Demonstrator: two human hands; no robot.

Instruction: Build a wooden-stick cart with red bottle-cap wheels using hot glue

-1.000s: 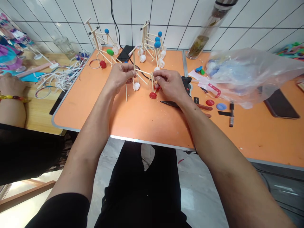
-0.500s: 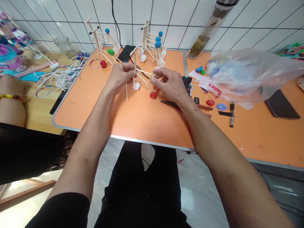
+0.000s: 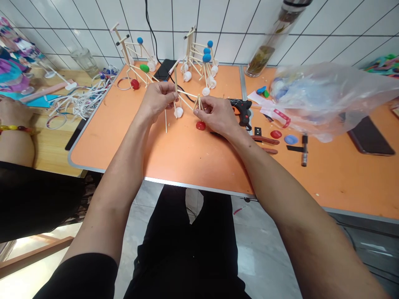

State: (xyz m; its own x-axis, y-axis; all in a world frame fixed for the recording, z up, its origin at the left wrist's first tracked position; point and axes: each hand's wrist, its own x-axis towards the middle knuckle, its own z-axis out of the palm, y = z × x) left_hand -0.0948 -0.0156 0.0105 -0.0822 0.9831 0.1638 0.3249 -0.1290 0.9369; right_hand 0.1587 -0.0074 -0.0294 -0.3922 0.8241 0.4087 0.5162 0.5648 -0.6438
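Head view: left hand (image 3: 158, 99) — fingers (image 3: 171, 97) pinched on stick frame (image 3: 188, 94); right hand (image 3: 218, 114) — fingers pinched on its legs, red ball (image 3: 200, 126) just below, glue gun (image 3: 245, 111) right of them.

Tabletop (image 3: 187, 162) open at front; stick frame (image 3: 187, 94) blocks middle, stick models (image 3: 206, 58) rear.

Arms (image 3: 126, 155) forward, left fingers (image 3: 171, 98) and right fingers (image 3: 203, 115) in pinches.
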